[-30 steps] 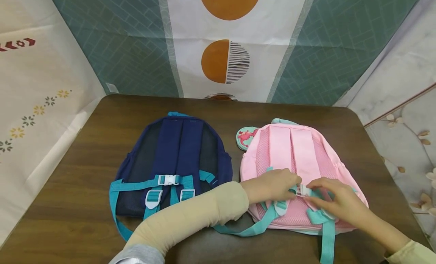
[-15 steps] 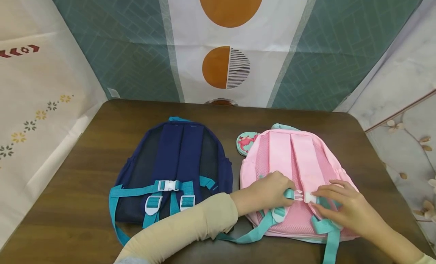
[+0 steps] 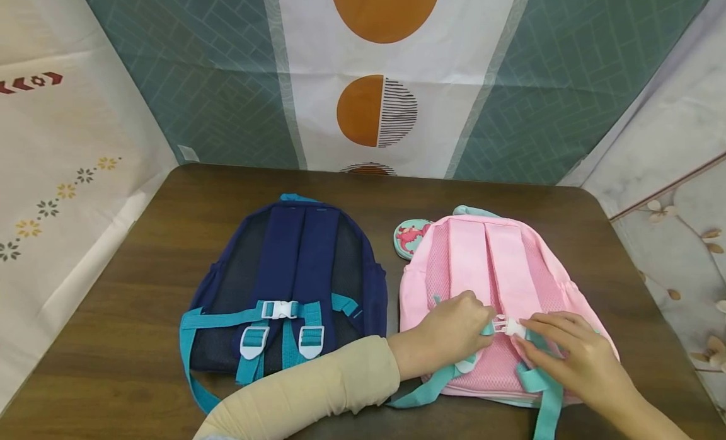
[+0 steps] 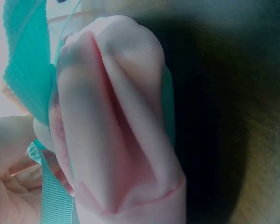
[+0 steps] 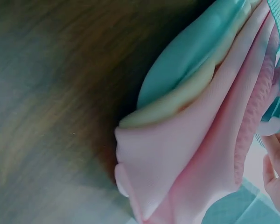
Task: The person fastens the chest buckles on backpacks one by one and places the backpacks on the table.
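Observation:
A pink backpack (image 3: pixel 467 251) lies with its shoulder straps up on the right side of the table in the head view. Across its back, my left hand (image 3: pixel 454 330) pinches a teal strap beside the pronged half of a buckle (image 3: pixel 499 324). The white socket half (image 3: pixel 515 328) is held between the thumb and fingers of my right hand (image 3: pixel 581 352). The prongs meet the socket's mouth and still show between my hands. In the left wrist view, the backpack's side (image 4: pixel 116 126) hides most of my left hand (image 4: pixel 14 177). The right wrist view catches only part of my right hand (image 5: pixel 277 158).
A navy backpack (image 3: pixel 297 251) lies to the left, its white chest buckle (image 3: pixel 279 309) joined. A round teal pouch with a red figure (image 3: pixel 409 238) pokes out beside the pink backpack. Loose teal straps (image 3: pixel 547 408) hang near the front of the brown table (image 3: pixel 125 339).
The buckle halves were close together a second ago, then stood apart with the prongs bare. Now they have come together again, the socket shifted slightly left.

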Action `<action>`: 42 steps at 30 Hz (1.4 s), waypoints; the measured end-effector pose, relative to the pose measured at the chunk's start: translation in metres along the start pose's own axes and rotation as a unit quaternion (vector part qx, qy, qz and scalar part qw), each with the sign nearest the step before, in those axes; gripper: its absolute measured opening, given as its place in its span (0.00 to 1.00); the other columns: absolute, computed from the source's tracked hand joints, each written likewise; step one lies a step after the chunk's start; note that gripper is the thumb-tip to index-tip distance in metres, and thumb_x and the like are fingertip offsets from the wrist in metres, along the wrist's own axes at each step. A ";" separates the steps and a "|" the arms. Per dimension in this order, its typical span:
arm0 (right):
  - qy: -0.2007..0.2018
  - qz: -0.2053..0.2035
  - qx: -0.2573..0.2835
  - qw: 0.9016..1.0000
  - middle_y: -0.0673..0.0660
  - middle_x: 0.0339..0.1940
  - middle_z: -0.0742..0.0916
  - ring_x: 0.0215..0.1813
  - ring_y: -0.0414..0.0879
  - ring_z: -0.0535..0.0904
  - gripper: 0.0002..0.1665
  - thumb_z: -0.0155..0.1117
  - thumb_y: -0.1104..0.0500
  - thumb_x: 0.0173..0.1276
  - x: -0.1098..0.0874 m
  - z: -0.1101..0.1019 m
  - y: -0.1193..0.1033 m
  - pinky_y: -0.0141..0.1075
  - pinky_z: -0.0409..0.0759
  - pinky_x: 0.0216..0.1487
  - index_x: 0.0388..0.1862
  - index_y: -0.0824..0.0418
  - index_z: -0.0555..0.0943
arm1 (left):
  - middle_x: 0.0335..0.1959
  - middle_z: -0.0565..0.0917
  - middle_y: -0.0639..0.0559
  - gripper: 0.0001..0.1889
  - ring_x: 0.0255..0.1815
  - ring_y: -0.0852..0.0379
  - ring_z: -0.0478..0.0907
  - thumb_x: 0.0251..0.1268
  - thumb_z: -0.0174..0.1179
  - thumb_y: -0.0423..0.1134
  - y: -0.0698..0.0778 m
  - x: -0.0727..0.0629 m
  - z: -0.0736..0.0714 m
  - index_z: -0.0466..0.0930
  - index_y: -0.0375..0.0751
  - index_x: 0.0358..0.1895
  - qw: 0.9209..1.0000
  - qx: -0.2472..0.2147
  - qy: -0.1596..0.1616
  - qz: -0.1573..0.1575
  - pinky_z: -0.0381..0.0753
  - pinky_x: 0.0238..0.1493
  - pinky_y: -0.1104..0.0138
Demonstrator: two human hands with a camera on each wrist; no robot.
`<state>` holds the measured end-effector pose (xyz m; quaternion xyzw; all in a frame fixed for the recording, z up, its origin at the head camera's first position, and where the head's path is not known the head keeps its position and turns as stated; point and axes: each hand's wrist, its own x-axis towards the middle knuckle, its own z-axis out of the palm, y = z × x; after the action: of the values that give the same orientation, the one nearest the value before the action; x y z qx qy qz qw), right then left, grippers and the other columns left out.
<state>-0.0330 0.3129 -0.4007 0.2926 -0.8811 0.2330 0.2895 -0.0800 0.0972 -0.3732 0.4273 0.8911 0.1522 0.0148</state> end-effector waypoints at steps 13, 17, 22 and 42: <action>-0.004 -0.041 0.026 0.999 0.54 0.32 0.88 0.49 0.28 0.77 0.31 0.55 0.36 0.64 0.011 -0.004 0.001 0.16 0.67 0.51 0.33 0.63 0.87 | 0.23 0.78 0.61 0.05 0.31 0.71 0.73 0.61 0.63 0.42 -0.001 -0.003 0.004 0.81 0.46 0.34 0.998 -0.057 0.003 0.036 0.69 0.30 0.85; 0.012 0.018 0.068 0.997 0.50 0.34 0.89 0.50 0.24 0.76 0.30 0.61 0.36 0.57 0.016 -0.009 -0.002 0.15 0.68 0.49 0.33 0.62 0.87 | 0.20 0.75 0.62 0.08 0.25 0.74 0.69 0.63 0.61 0.42 -0.002 -0.003 0.003 0.81 0.43 0.41 0.992 -0.125 0.018 0.027 0.66 0.28 0.86; 0.014 0.032 0.094 0.995 0.49 0.35 0.89 0.49 0.25 0.78 0.28 0.64 0.37 0.54 0.019 -0.009 -0.001 0.14 0.69 0.47 0.34 0.61 0.88 | 0.17 0.72 0.61 0.19 0.19 0.74 0.68 0.63 0.61 0.42 -0.001 -0.006 0.004 0.72 0.41 0.55 0.985 -0.172 0.026 -0.007 0.65 0.21 0.85; 0.018 0.044 0.087 0.995 0.49 0.36 0.87 0.50 0.25 0.77 0.29 0.62 0.37 0.57 0.010 -0.011 0.004 0.15 0.67 0.51 0.35 0.62 0.86 | 0.24 0.77 0.62 0.06 0.26 0.72 0.73 0.61 0.62 0.42 0.004 -0.036 -0.023 0.76 0.45 0.36 0.997 -0.025 0.062 0.022 0.69 0.30 0.83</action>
<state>-0.0382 0.3177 -0.3873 0.2730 -0.8643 0.3265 0.2679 -0.0578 0.0659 -0.3544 0.4362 0.8764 0.2013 -0.0334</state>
